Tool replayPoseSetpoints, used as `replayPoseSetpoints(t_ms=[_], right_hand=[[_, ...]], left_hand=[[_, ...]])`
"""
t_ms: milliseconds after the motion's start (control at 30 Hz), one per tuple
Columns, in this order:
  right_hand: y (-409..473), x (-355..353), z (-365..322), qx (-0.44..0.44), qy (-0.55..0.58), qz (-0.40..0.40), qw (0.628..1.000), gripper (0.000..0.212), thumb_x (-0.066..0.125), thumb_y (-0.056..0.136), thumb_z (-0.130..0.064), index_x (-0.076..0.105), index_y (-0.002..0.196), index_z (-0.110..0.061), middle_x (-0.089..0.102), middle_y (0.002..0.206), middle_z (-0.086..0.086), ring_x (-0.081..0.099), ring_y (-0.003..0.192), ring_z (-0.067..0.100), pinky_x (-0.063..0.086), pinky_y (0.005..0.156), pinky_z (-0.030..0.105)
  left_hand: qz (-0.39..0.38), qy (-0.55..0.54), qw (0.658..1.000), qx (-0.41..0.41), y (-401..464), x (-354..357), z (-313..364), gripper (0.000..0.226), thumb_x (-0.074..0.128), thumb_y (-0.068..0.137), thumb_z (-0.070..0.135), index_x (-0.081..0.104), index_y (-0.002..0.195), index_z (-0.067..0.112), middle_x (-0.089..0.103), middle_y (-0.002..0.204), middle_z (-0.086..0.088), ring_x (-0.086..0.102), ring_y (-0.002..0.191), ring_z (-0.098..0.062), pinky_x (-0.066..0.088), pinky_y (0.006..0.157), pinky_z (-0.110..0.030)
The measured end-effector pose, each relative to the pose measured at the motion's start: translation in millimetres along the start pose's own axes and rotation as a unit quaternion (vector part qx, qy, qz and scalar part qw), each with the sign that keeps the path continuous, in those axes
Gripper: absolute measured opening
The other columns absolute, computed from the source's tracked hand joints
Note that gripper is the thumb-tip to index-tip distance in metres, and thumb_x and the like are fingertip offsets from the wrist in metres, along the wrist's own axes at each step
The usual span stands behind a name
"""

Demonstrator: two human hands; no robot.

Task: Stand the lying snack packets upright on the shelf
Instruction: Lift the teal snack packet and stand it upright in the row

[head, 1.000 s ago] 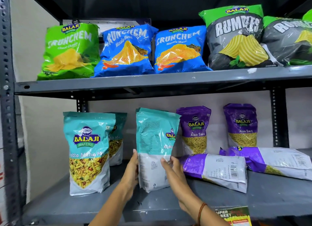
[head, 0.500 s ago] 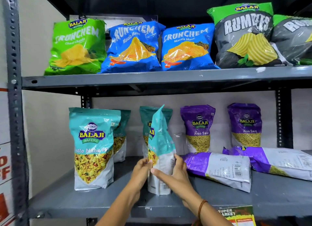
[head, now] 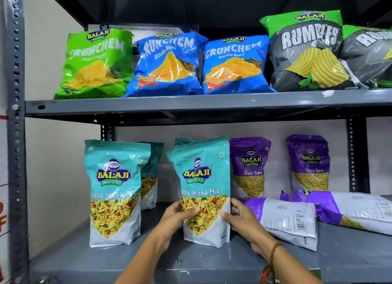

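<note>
Glossy teal pouch point(head: 203, 186) between hands point(head: 212, 217)

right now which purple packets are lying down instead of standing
The two front purple packets: one beside the right hand, one further right. Both lie flat, backs up. The two Aloo Sev packets behind them stand upright.

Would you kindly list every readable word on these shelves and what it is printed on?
"BALAJI WAFERS", "Mitha Mix": held teal packet, left hand, right hand.
"CRUNCHEM", "Chaat Chaska": green bag.
"CRUNCHEM", "Masala Masti": two blue bags.
"RUMBLES", creased: grey bag.
"BALAJI", "Aloo Sev": upright purple packets.
Lying purple packets: barcode print too small to read.
</note>
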State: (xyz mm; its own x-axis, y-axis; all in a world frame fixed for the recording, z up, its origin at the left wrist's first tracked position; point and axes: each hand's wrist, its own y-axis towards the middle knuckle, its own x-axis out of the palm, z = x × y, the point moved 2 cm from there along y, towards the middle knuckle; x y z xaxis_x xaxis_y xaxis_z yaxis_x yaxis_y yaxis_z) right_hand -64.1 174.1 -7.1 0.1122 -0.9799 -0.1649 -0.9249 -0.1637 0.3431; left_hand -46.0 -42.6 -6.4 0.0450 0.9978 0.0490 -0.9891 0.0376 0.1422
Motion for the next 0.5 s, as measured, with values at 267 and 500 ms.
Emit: replayPoseSetpoints(t_ms=[267,500], right_hand=[[20.9,17.1,0.5,0.017,0.003,-0.046,0.999,0.029,0.056,0.094,-0.004,0.06,0.105,-0.031,0.068,0.124,0.004,0.06,0.121,0.02,0.044,0.11,0.045],[0.6,10.8,-17.8,0.01,-0.075,0.019,0.997,0.046,0.063,0.09,-0.014,0.051,0.134,-0.017,0.063,0.127,0.008,0.06,0.112,0.019,0.048,0.094,0.028]], left_hand=[[0.086,-0.039,0.994,0.049,-0.1,-12.3,-3.0,0.073,0.092,0.047,0.023,0.068,0.114,0.011,0.074,0.116,-0.01,0.068,0.113,-0.03,0.05,0.103,-0.047],[0.182,0.052,0.978,0.088,-21.4,2.0,12.5,0.084,0.09,0.064,0.019,0.051,0.138,0.013,0.062,0.137,-0.009,0.061,0.121,-0.027,0.05,0.102,-0.044]])
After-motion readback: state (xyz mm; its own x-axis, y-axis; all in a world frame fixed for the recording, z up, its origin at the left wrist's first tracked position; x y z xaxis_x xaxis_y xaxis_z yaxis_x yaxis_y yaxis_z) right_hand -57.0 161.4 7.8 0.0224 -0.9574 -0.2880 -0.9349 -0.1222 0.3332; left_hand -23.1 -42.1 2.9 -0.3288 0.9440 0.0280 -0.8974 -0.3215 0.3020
